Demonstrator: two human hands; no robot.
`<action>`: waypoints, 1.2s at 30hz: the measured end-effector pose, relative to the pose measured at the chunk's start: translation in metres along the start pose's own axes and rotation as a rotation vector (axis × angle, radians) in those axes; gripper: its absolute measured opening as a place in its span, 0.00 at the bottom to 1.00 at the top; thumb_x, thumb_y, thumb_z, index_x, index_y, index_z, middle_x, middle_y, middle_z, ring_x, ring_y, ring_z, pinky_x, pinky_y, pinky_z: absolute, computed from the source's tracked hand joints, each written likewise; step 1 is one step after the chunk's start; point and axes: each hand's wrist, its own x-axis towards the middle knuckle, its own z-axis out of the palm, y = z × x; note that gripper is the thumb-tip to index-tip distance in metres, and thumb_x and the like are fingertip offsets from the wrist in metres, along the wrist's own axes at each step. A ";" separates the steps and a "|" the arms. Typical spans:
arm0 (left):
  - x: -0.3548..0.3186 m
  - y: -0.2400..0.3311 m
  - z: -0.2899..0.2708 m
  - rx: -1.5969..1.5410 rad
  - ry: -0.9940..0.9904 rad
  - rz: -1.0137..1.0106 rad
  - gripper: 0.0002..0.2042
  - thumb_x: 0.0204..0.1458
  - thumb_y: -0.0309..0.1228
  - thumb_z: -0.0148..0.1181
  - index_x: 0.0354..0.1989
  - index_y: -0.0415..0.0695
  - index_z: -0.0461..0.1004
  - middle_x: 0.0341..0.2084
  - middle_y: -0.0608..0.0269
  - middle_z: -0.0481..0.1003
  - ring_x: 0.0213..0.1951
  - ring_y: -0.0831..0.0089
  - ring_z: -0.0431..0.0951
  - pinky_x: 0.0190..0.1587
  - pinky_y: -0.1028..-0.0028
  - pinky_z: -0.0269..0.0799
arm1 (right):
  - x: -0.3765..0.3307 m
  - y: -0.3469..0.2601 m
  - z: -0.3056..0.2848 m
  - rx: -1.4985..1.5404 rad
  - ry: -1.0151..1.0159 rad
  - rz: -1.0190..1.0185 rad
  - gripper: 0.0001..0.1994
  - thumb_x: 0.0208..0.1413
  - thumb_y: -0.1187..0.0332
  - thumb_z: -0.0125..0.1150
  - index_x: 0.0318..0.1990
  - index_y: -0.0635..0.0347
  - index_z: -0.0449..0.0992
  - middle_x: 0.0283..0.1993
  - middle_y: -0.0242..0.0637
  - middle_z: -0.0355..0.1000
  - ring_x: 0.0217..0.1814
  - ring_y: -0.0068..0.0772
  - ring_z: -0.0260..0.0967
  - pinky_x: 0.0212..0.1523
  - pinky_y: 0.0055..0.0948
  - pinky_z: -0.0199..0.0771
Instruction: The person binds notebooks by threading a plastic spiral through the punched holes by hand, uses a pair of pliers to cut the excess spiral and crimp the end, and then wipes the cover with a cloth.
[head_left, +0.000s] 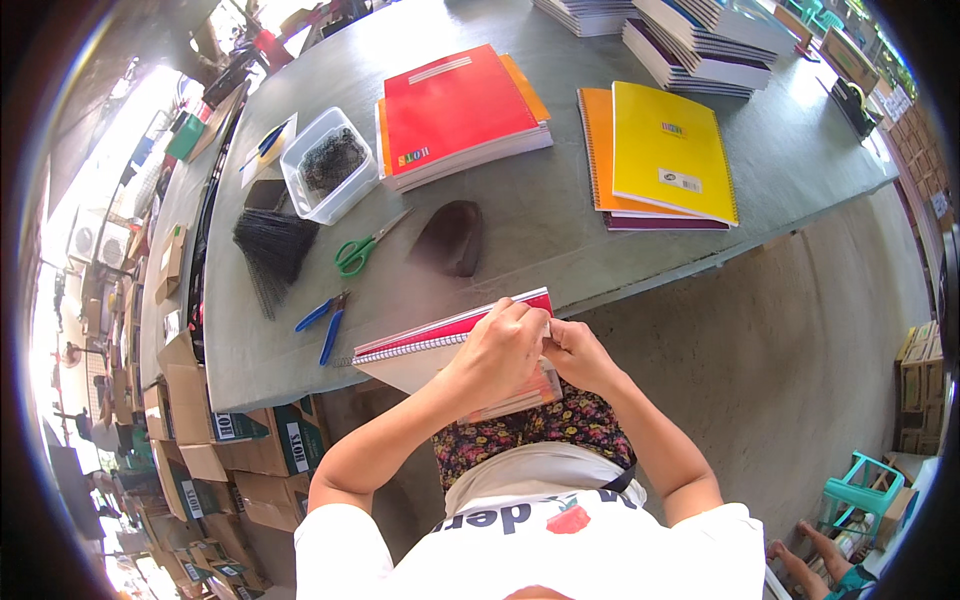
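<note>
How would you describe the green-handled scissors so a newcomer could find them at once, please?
Start at the grey table and find the clear plastic tub near its left end. Just below it lie the scissors, the only green-handled tool; the pliers nearby have blue handles.

1. A spiral notebook (440,345) overhangs the table's (560,240) near edge, under the left hand (500,350) and right hand (575,352).
2. Pliers (325,322) lie left of it; scissors (365,250) lie behind them.
3. A plastic tub (328,165) sits near the left edge, with a bundle of wire coils (272,250) before it.
4. One notebook stack (460,115) lies mid-table, another (660,155) to its right.
5. Further stacks (690,35) stand along the far edge.
</note>
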 end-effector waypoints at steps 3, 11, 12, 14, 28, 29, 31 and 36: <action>0.000 -0.001 -0.003 -0.034 0.039 -0.052 0.07 0.39 0.22 0.60 0.29 0.36 0.74 0.24 0.52 0.73 0.31 0.56 0.71 0.36 0.64 0.68 | -0.003 -0.022 0.006 -0.313 0.059 0.110 0.06 0.56 0.73 0.51 0.37 0.67 0.72 0.25 0.47 0.70 0.24 0.30 0.65 0.28 0.30 0.66; -0.017 -0.060 -0.097 -0.107 0.047 -0.446 0.27 0.30 0.32 0.74 0.44 0.42 0.74 0.35 0.52 0.77 0.41 0.65 0.77 0.45 0.67 0.71 | 0.018 -0.040 -0.021 0.018 -0.158 0.062 0.15 0.51 0.73 0.62 0.48 0.62 0.74 0.40 0.36 0.76 0.43 0.23 0.71 0.43 0.25 0.71; -0.038 -0.083 -0.122 0.062 0.030 -0.656 0.32 0.27 0.34 0.75 0.48 0.43 0.72 0.38 0.48 0.76 0.42 0.60 0.77 0.48 0.66 0.71 | 0.030 -0.060 -0.022 -0.344 -0.268 -0.033 0.18 0.48 0.73 0.65 0.49 0.64 0.73 0.45 0.40 0.75 0.47 0.26 0.71 0.46 0.26 0.72; -0.119 -0.149 -0.152 0.393 -0.154 -0.747 0.37 0.26 0.32 0.72 0.53 0.39 0.68 0.45 0.44 0.72 0.49 0.56 0.72 0.52 0.68 0.67 | 0.054 -0.105 0.011 -0.662 -0.519 -0.029 0.19 0.48 0.68 0.63 0.48 0.64 0.73 0.48 0.49 0.72 0.48 0.40 0.72 0.48 0.33 0.71; -0.196 -0.029 -0.091 -0.753 0.216 -1.175 0.14 0.49 0.33 0.49 0.42 0.38 0.66 0.26 0.61 0.72 0.25 0.75 0.72 0.29 0.75 0.69 | 0.108 -0.058 0.175 -0.557 -0.400 -0.261 0.12 0.45 0.75 0.56 0.40 0.59 0.78 0.35 0.48 0.75 0.40 0.49 0.72 0.43 0.41 0.71; -0.198 -0.032 -0.088 -0.771 0.212 -1.159 0.16 0.50 0.34 0.48 0.44 0.38 0.65 0.28 0.61 0.72 0.25 0.75 0.72 0.30 0.75 0.70 | 0.109 -0.060 0.175 -0.524 -0.414 -0.219 0.13 0.45 0.76 0.56 0.41 0.59 0.78 0.35 0.47 0.75 0.41 0.47 0.73 0.43 0.40 0.71; -0.200 -0.033 -0.086 -0.812 0.216 -1.184 0.16 0.50 0.34 0.47 0.45 0.38 0.66 0.29 0.61 0.73 0.26 0.74 0.72 0.31 0.74 0.69 | 0.109 -0.066 0.175 -0.487 -0.448 -0.155 0.14 0.45 0.77 0.56 0.41 0.55 0.79 0.36 0.44 0.76 0.41 0.44 0.72 0.44 0.37 0.71; -0.188 -0.041 -0.089 -0.831 0.239 -1.187 0.14 0.49 0.31 0.50 0.43 0.38 0.69 0.26 0.61 0.74 0.27 0.74 0.74 0.32 0.73 0.70 | 0.108 -0.057 0.171 -0.578 -0.503 -0.369 0.16 0.44 0.81 0.57 0.40 0.51 0.80 0.39 0.43 0.75 0.39 0.39 0.70 0.44 0.33 0.72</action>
